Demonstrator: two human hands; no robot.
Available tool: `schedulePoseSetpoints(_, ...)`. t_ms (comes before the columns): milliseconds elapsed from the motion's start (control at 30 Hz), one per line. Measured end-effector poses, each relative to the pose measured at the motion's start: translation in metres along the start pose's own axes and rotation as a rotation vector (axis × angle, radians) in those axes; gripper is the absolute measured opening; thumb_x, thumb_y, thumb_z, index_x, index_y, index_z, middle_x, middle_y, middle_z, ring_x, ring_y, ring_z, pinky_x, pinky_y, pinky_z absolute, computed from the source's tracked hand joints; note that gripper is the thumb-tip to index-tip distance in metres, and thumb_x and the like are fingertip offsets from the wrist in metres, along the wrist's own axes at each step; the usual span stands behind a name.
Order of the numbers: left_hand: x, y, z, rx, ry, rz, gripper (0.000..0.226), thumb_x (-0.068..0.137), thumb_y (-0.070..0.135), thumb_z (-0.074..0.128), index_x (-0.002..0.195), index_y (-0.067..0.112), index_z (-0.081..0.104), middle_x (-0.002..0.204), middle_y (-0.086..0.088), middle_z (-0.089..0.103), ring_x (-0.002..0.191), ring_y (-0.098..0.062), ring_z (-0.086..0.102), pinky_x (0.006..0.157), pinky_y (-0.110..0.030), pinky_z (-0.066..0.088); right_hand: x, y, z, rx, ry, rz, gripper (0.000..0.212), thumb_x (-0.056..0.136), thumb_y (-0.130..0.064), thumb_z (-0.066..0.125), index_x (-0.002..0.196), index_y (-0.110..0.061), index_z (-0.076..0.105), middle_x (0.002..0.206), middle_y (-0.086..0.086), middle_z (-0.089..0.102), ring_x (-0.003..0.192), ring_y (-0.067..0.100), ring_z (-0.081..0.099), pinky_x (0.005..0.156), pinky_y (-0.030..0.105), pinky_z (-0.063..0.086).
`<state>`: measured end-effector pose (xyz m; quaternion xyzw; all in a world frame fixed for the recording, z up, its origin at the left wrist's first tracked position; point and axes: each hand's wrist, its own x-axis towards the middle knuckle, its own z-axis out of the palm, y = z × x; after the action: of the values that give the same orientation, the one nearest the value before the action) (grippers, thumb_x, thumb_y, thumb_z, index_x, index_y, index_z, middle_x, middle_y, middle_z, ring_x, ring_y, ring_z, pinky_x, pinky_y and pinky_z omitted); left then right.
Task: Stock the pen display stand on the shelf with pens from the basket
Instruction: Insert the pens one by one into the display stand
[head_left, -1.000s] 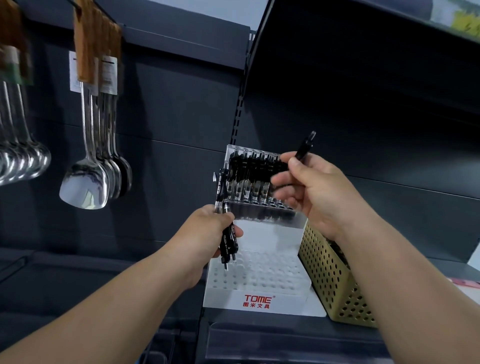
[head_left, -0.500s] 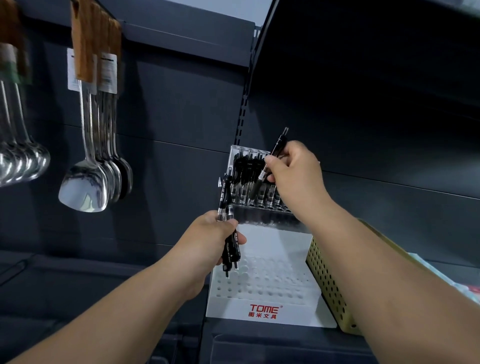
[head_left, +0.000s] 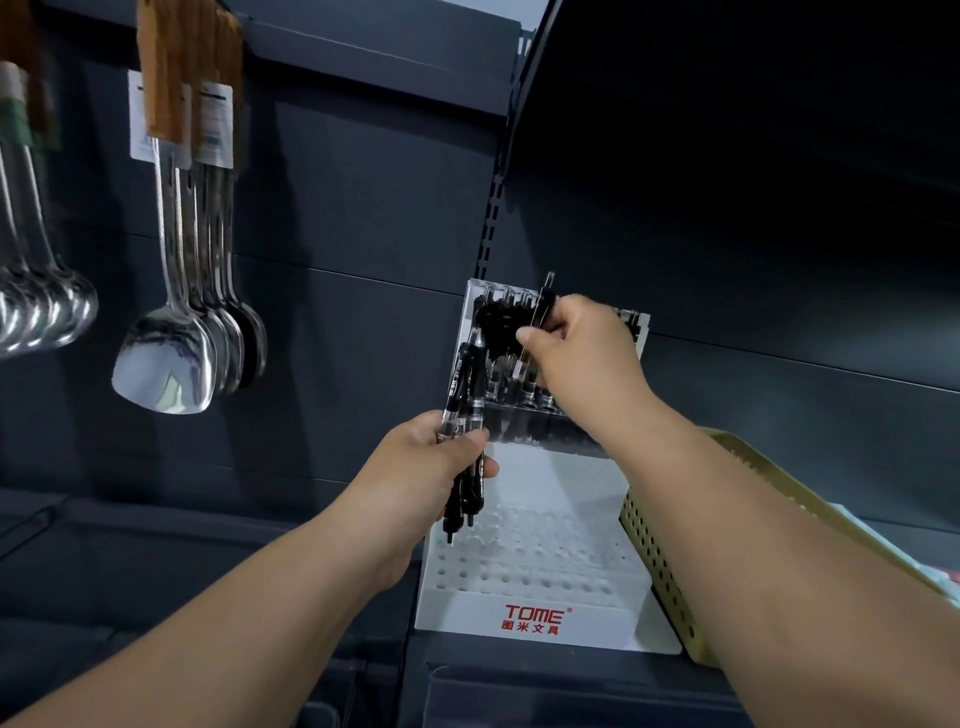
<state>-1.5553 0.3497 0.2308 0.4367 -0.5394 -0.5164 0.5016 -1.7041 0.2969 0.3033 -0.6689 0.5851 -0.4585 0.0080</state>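
Head view. The pen display stand (head_left: 545, 577), white with red "TOME" lettering on its front lip, sits on the dark shelf (head_left: 571, 691) against the back panel. Its stepped lower tiers show rows of holes with no pens in them. The clear rear tier holds a row of black pens (head_left: 498, 374) standing upright.

The right hand (head_left: 576, 343) is raised at the rear tier, thumb and fingers pinching a single black pen (head_left: 544, 301). The pen stands nearly upright, its top end above the knuckles and its lower part among the pens already in the row. Whether its tip is seated in a hole cannot be told, as the hand covers that spot.

The left hand (head_left: 431, 462) is in front of the stand's left edge, fingers curled round a small bundle of pens (head_left: 465, 384). The bundle is held roughly vertical, its ends showing above and below the fist and its lower tips hanging over the holed tiers without touching them.

The basket (head_left: 660, 571), perforated and gold-coloured, stands on the shelf just beside the stand's right side, partly hidden by the right forearm; its contents cannot be seen.

On the wall to the left hang steel spatulas (head_left: 166, 358) with wooden handles, and ladles (head_left: 47, 312) at the frame edge
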Motion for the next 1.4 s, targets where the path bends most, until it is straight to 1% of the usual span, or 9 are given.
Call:
schedulePoseSetpoints(100,-0.001,0.001,-0.001,-0.039,0.008,0.000,0.013,0.094,0.026,0.058,0.102,0.019,0.066,0.088,-0.002,0.075,0.054,-0.004,0.057,0.041,-0.011,0.039,-0.008,0.004,0.008,-0.046,-0.065,0.047,0.026,0.091,-0.036,0.065,0.080,-0.014,0.057,0.070,0.005,0.063,0.067,0.025,0.063,0.065,0.039,0.053)
schedulePoseSetpoints(267,-0.001,0.001,-0.002,-0.054,0.034,-0.016,0.013,0.093,0.027,0.059,0.101,0.020,0.067,0.086,-0.001,0.076,0.056,-0.007,0.057,0.039,-0.010,0.038,-0.015,0.006,0.011,-0.096,-0.075,0.092,0.035,0.094,-0.039,0.059,0.067,-0.020,0.048,0.055,-0.003,0.048,0.049,0.015,0.046,0.052,0.027,0.035)
schedulePoseSetpoints(600,-0.002,0.004,-0.002,-0.049,0.033,-0.019,0.011,0.092,0.030,0.060,0.099,0.023,0.066,0.084,0.003,0.076,0.065,-0.011,0.060,0.059,-0.024,0.038,-0.019,0.003,0.005,-0.100,-0.105,0.117,0.034,0.092,-0.045,0.060,0.074,-0.017,0.053,0.062,-0.003,0.054,0.058,0.016,0.052,0.056,0.029,0.039)
schedulePoseSetpoints(700,-0.002,0.006,0.000,-0.074,0.004,-0.019,0.011,0.091,0.030,0.062,0.097,0.023,0.066,0.084,0.004,0.076,0.067,-0.014,0.062,0.064,-0.028,0.040,-0.032,0.000,-0.003,-0.066,0.026,-0.033,0.024,0.094,-0.039,0.058,0.079,-0.021,0.056,0.066,-0.007,0.057,0.060,0.011,0.053,0.056,0.029,0.041)
schedulePoseSetpoints(767,-0.003,0.009,0.002,-0.101,-0.005,-0.026,0.007,0.089,0.027,0.065,0.092,0.021,0.068,0.076,0.006,0.074,0.062,-0.013,0.062,0.060,-0.027,0.043,-0.046,-0.005,-0.008,0.017,0.007,-0.192,0.007,0.095,-0.026,0.059,0.089,-0.022,0.061,0.074,-0.010,0.059,0.066,0.005,0.054,0.062,0.025,0.045)
schedulePoseSetpoints(867,-0.008,0.016,0.007,-0.148,-0.023,-0.037,0.006,0.087,0.021,0.067,0.084,0.017,0.067,0.066,0.001,0.066,0.051,-0.012,0.059,0.045,-0.023,0.043,-0.063,-0.002,-0.010,-0.058,-0.090,-0.410,0.026,0.093,-0.010,0.058,0.113,-0.024,0.066,0.096,-0.011,0.058,0.085,0.007,0.057,0.077,0.026,0.049)
schedulePoseSetpoints(1033,-0.013,0.020,0.013,-0.117,-0.032,-0.070,0.018,0.088,0.026,0.066,0.095,0.009,0.068,0.067,-0.002,0.065,0.045,-0.008,0.053,0.042,-0.020,0.037,-0.070,0.015,-0.012,-0.271,-0.033,-0.655,0.026,0.086,-0.003,0.066,0.109,-0.014,0.070,0.093,0.002,0.055,0.074,0.016,0.055,0.058,0.031,0.053)
schedulePoseSetpoints(1300,-0.014,0.027,0.021,-0.187,-0.061,-0.161,0.031,0.096,0.037,0.054,0.096,0.010,0.070,0.061,0.002,0.063,0.049,-0.009,0.045,0.038,-0.018,0.032,-0.063,0.023,-0.018,-0.401,0.094,-0.777,0.017,0.077,0.009,0.069,0.091,-0.001,0.067,0.088,0.009,0.060,0.074,0.024,0.057,0.054,0.036,0.053)
schedulePoseSetpoints(1400,-0.009,0.028,0.019,-0.168,0.005,-0.141,0.030,0.096,0.037,0.053,0.091,0.012,0.068,0.060,0.003,0.060,0.049,-0.009,0.047,0.042,-0.021,0.033,-0.054,0.020,-0.027,-0.307,0.173,-0.541,0.009,0.088,-0.001,0.063,0.096,-0.005,0.064,0.091,0.003,0.057,0.079,0.020,0.054,0.066,0.035,0.049)
